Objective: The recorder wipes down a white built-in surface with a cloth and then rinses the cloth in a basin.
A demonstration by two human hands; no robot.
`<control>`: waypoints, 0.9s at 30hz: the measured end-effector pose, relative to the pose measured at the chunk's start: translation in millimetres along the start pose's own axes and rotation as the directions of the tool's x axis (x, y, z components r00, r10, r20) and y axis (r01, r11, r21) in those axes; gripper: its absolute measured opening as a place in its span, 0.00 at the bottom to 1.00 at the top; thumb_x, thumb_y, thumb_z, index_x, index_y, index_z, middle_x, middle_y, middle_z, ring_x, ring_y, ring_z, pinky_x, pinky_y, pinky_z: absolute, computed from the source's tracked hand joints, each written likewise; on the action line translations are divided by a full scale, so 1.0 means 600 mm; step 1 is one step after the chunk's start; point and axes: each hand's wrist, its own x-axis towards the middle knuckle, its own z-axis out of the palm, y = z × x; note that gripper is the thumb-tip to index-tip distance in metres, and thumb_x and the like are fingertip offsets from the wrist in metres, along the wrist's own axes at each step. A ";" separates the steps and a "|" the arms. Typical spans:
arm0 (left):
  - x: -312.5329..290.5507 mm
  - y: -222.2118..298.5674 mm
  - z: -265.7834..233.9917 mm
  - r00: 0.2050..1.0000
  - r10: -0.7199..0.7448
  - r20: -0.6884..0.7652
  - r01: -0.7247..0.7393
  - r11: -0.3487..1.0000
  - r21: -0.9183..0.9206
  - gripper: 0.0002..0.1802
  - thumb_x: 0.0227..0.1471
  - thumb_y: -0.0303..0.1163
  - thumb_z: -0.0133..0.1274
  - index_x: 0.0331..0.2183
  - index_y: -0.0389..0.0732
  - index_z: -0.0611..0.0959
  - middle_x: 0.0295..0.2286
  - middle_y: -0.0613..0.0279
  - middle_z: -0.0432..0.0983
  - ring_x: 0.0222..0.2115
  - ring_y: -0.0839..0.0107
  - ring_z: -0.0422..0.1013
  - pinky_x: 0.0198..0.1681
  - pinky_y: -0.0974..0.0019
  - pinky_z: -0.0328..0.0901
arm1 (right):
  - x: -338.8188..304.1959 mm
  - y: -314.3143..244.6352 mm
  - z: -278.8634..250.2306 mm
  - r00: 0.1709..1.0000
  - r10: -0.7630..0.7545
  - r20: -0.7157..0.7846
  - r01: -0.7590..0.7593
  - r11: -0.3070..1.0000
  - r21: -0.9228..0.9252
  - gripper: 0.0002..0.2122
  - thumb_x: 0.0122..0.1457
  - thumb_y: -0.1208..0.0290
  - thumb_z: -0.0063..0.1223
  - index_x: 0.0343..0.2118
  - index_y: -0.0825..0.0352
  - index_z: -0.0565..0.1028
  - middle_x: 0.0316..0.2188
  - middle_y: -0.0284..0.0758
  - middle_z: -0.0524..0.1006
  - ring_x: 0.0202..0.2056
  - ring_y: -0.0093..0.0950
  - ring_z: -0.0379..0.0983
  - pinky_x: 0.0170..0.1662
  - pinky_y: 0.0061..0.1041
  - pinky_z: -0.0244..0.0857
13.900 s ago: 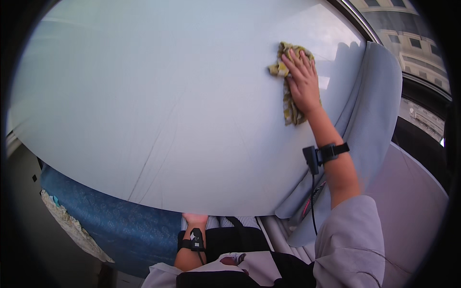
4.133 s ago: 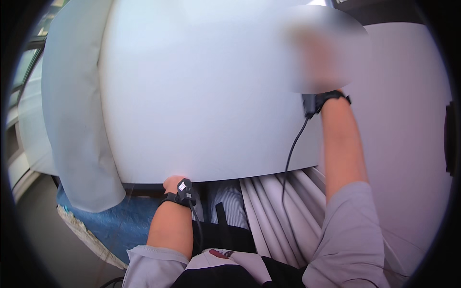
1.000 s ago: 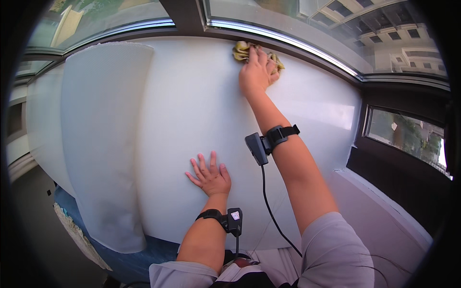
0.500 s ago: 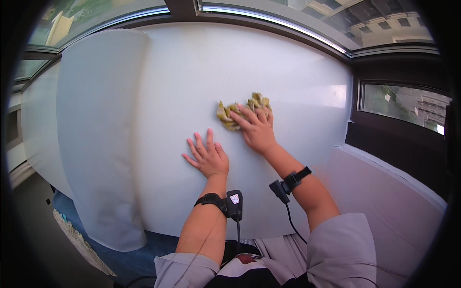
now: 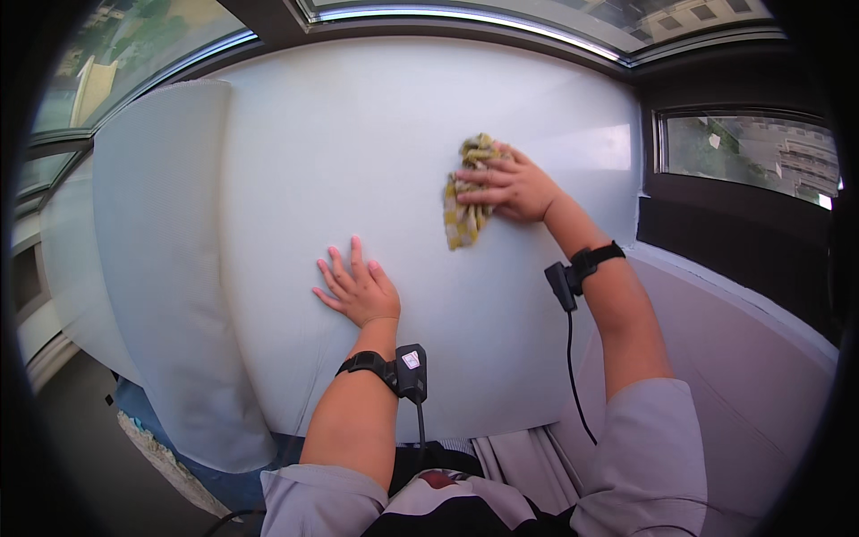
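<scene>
Windows (image 5: 752,154) edge a smooth white surface (image 5: 331,143), with a curled grey sheet (image 5: 170,251) along its left. Right hand (image 5: 519,186) grasps a bunched yellow patterned cloth (image 5: 461,221) against the surface, right of centre; fingers lie across it, presumably to spread pressure. Left hand (image 5: 361,294) grips nothing: palm down, fingers spread, apparently bracing the body.

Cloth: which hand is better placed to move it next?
Right, probably: the right hand already lies over part of the cloth. The left hand rests palm down on the white surface, apart from the cloth.
</scene>
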 end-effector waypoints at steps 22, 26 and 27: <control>-0.018 0.007 0.000 0.999 0.000 0.046 -0.002 0.999 0.051 0.26 0.58 0.43 0.37 0.58 0.60 0.61 0.60 0.59 0.48 0.63 0.58 0.39 0.61 0.40 0.27 | -0.220 -0.377 0.119 0.304 0.927 -0.221 -0.927 0.341 0.156 0.28 0.47 0.76 0.49 0.53 0.40 0.69 0.58 0.24 0.62 0.57 0.33 0.55 0.62 0.51 0.36; -0.016 0.005 -0.015 0.999 0.001 0.049 -0.006 0.996 0.089 0.26 0.58 0.42 0.38 0.59 0.58 0.61 0.60 0.59 0.48 0.63 0.58 0.39 0.61 0.41 0.27 | -0.172 -0.073 0.048 0.144 0.917 -0.373 -0.943 0.241 0.229 0.25 0.52 0.77 0.48 0.52 0.40 0.70 0.57 0.25 0.63 0.59 0.36 0.54 0.63 0.50 0.34; -0.014 0.007 -0.014 0.997 -0.016 0.072 0.009 0.996 0.093 0.26 0.58 0.42 0.38 0.59 0.58 0.61 0.60 0.59 0.48 0.63 0.59 0.39 0.61 0.41 0.27 | -0.168 -0.002 0.032 0.135 0.913 -0.384 -0.947 0.233 0.221 0.24 0.53 0.75 0.48 0.52 0.41 0.69 0.58 0.24 0.62 0.59 0.36 0.53 0.63 0.50 0.34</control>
